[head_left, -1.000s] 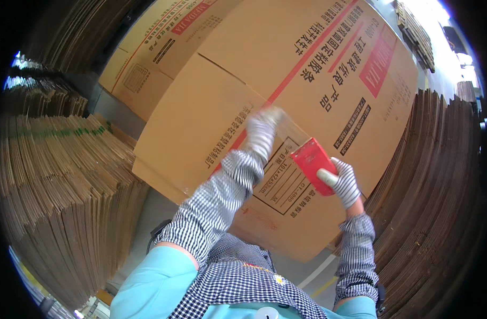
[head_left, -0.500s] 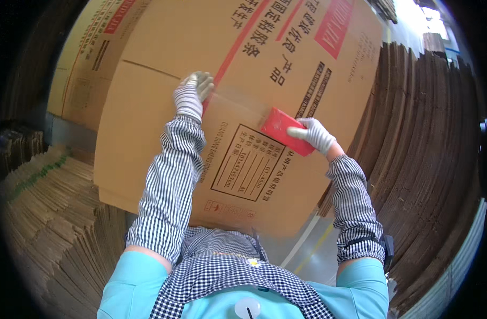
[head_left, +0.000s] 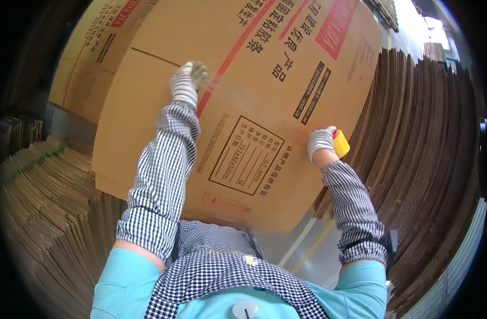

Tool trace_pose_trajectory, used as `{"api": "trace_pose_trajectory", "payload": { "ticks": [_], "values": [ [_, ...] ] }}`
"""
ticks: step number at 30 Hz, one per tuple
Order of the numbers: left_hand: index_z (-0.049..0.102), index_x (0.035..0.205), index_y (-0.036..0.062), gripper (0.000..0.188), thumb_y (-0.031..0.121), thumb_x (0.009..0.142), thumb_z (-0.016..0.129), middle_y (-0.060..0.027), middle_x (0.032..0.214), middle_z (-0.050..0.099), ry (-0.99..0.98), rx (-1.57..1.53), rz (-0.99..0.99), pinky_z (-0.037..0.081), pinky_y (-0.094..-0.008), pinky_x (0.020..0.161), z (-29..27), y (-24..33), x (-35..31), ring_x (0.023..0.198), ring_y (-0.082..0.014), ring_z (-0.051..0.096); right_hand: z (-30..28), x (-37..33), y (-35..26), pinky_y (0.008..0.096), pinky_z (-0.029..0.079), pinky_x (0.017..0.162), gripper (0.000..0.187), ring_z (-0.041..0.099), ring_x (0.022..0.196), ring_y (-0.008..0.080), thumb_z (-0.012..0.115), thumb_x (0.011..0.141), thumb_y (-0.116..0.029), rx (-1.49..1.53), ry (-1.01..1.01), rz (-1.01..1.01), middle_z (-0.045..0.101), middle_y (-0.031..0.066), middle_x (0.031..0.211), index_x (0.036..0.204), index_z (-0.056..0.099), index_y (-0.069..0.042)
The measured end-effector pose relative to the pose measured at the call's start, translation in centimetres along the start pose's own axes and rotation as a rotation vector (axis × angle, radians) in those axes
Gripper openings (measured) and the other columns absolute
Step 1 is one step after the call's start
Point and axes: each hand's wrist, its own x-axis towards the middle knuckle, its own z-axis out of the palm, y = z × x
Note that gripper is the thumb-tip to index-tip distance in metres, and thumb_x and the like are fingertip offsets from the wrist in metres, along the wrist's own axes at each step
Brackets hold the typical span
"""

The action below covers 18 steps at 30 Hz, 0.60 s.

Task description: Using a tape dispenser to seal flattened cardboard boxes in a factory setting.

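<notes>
A large flat brown cardboard carton sheet [head_left: 286, 175] with red bands and dark print lies tilted in front of me. My left hand [head_left: 188, 81], in a white glove, is over its upper left, near the end of a slot and beside a red stripe. The fingers are stretched out, slightly blurred, and hold nothing. My gloved right hand [head_left: 321, 143] is closed at the sheet's right edge. It grips a red and yellow block [head_left: 340, 144]; the yellow part sticks out past the fingers and the rest is hidden.
Another printed carton [head_left: 89, 69] stands at the far left. Stacked cardboard sheets [head_left: 57, 196] fill the lower left, and a tall row of cardboard [head_left: 413, 138] runs along the right. Below the sheet shows a grey floor [head_left: 291, 250] with a yellow line.
My right hand has moved right and down from the printed box to the sheet's edge. The block has turned, showing yellow instead of its broad red face. My left hand has shifted slightly up.
</notes>
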Motion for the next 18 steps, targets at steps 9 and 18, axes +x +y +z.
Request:
{"api": "trace_pose_trajectory", "payload": {
  "ticks": [9, 18],
  "values": [
    [0.051, 0.135, -0.0062, 0.09, 0.072, 0.094, 0.032, -0.0234, 0.142, 0.049, -0.522, 0.411, -0.534, 0.031, -0.044, 0.115, -4.9, -8.0, -20.5, 0.134, -0.0333, 0.044, 8.4, -14.9, -2.6, 0.0283, 0.055, 0.074, 0.047, 0.066, 0.082, 0.0119, 0.079, 0.08, -0.029, 2.568, 0.349, -0.504, 0.072, 0.004, 0.095, 0.113, 0.067, 0.003],
    [0.061, 0.124, 0.0039, 0.056, 0.051, 0.093, 0.06, -0.0094, 0.126, 0.063, -0.731, -0.11, -0.634, 0.044, -0.035, 0.103, 0.3, -8.8, -27.8, 0.118, -0.018, 0.056, 5.1, -16.8, -6.0, 0.0353, 0.047, 0.096, 0.053, 0.063, 0.104, 0.0199, 0.078, 0.075, -0.031, 2.314, 0.587, -0.57, 0.07, 0.01, 0.106, 0.112, 0.068, 0.006]
  ]
}}
